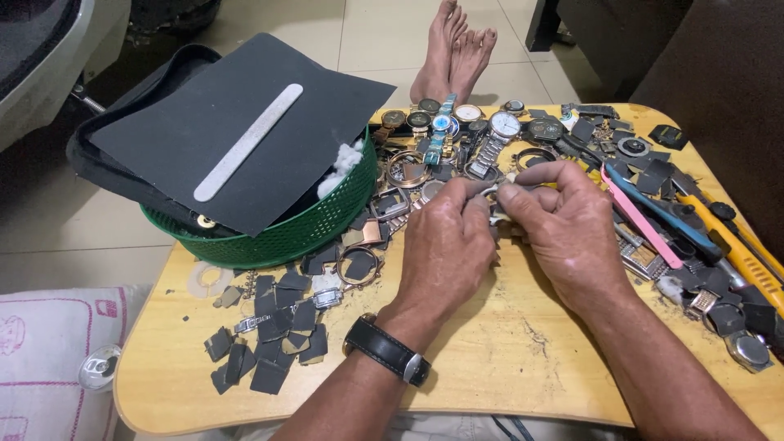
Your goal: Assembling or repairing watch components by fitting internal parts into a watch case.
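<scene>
L hand & R hand meet fingertip-to-fingertip over wooden table centre, both pinched narrow on small metal watch part w/ grey abrasive scrap between them, part mostly hidden, long axis can't tell, hands equally near.

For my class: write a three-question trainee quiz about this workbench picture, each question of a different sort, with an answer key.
1. True or false: the left hand and right hand are pinching one small metal part between them.
2. What lies on the dark sheet over the green basket? A) a pale file strip B) a hammer C) a watch
3. Fill in: the left wrist wears a watch on a ____ strap.

Key: 1 true; 2 A; 3 black.
</scene>
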